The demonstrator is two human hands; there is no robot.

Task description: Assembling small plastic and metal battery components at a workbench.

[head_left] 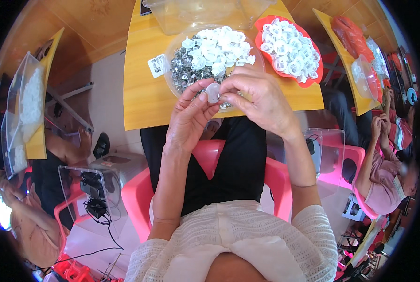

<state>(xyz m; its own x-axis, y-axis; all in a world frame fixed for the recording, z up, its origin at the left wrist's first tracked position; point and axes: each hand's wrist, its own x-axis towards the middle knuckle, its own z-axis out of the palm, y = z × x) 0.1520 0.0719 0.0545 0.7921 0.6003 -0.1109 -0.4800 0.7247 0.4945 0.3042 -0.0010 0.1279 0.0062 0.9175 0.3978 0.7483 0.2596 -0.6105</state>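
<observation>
Between my two hands, just over the near rim of a clear round bowl, is a small white round plastic part [213, 93]. My left hand [191, 110] pinches it at its left edge between thumb and fingers. At its right edge the thumb and forefinger of my right hand [257, 96] close on a tiny shiny metal piece, too small to name. The clear bowl [168, 77] holds small dark metal pieces [184, 70] with a heap of white plastic parts [224, 44] on top. A red scalloped tray [319, 63], full of white ring-shaped plastic parts [290, 49], stands to the right.
A large clear plastic bin [196, 16] stands at the far side of the yellow table [142, 101]. A white printed label [157, 66] lies left of the bowl. Other people sit at tables on both sides, one in a pink top [386, 181] at the right.
</observation>
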